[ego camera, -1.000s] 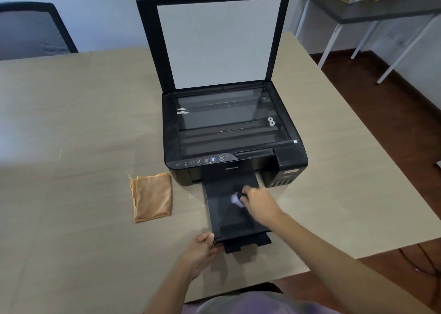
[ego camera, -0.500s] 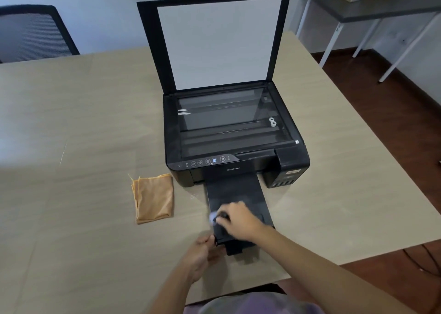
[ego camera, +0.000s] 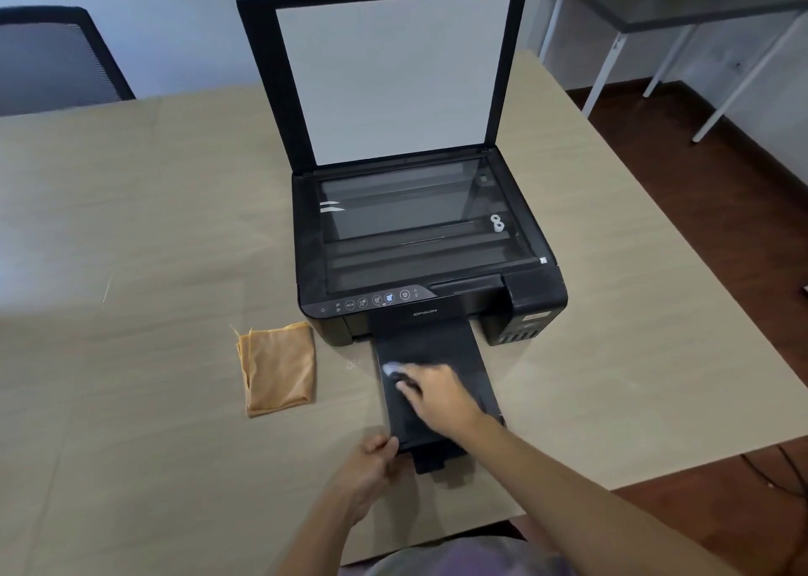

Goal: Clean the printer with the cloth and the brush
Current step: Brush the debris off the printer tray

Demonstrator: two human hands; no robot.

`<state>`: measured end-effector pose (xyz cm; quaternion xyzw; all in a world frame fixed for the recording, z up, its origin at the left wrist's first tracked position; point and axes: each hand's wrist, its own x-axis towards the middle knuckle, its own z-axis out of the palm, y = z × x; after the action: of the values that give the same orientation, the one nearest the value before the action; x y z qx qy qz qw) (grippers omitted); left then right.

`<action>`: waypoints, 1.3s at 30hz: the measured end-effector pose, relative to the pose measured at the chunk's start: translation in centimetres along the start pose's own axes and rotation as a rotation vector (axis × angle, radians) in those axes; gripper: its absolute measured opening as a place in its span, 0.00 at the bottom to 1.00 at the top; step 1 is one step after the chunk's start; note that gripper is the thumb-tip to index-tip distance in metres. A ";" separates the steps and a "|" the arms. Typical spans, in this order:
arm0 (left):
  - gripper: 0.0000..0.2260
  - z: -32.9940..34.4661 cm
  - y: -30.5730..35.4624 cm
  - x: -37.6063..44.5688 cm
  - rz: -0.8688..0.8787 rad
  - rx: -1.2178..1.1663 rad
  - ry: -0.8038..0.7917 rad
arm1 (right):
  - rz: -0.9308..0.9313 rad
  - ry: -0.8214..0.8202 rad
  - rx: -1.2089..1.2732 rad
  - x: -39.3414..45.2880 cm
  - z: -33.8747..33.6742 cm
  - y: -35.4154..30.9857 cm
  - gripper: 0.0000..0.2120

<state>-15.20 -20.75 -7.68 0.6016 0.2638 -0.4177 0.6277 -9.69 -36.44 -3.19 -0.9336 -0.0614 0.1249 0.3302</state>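
A black printer stands on the table with its scanner lid raised and the glass exposed. Its output tray is pulled out toward me. My right hand rests on the tray and grips a small brush whose pale bristles, blurred, touch the tray's left side. My left hand pinches the tray's near left corner. A folded orange cloth lies on the table left of the tray, apart from both hands.
The beige table ends close to my body and on the right, where dark floor begins. A black chair stands at the far left. A grey side table with cardboard boxes is at the back right.
My right hand swept the brush from the tray's middle toward its near end, then back up to the left side. My left hand kept its hold on the tray corner.
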 end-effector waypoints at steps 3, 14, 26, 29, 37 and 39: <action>0.07 -0.3 0.0 0.5 0.008 0.009 0.003 | -0.102 -0.056 -0.109 2.0 0.7 -1.2 0.13; 0.09 -0.2 0.2 0.5 -0.045 -0.044 0.011 | -0.079 -0.029 -0.126 1.4 0.9 -0.5 0.13; 0.08 0.0 0.8 -0.1 -0.010 -0.029 -0.039 | 0.038 -0.238 -0.028 -4.7 -1.5 2.8 0.12; 0.07 0.0 0.7 0.0 -0.006 -0.029 -0.024 | 0.354 0.001 -0.217 -5.5 -5.5 6.1 0.09; 0.11 0.3 0.6 -0.3 0.019 -0.029 0.015 | 0.142 -0.288 0.000 -6.5 -0.9 -1.0 0.17; 0.06 0.2 0.7 -0.3 0.011 -0.039 0.014 | 0.210 -0.261 -0.035 -6.1 -2.2 -0.4 0.15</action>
<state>-14.77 -20.91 -7.05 0.5936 0.2732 -0.4045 0.6399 -15.00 -38.66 -0.16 -0.9163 -0.0082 0.2779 0.2884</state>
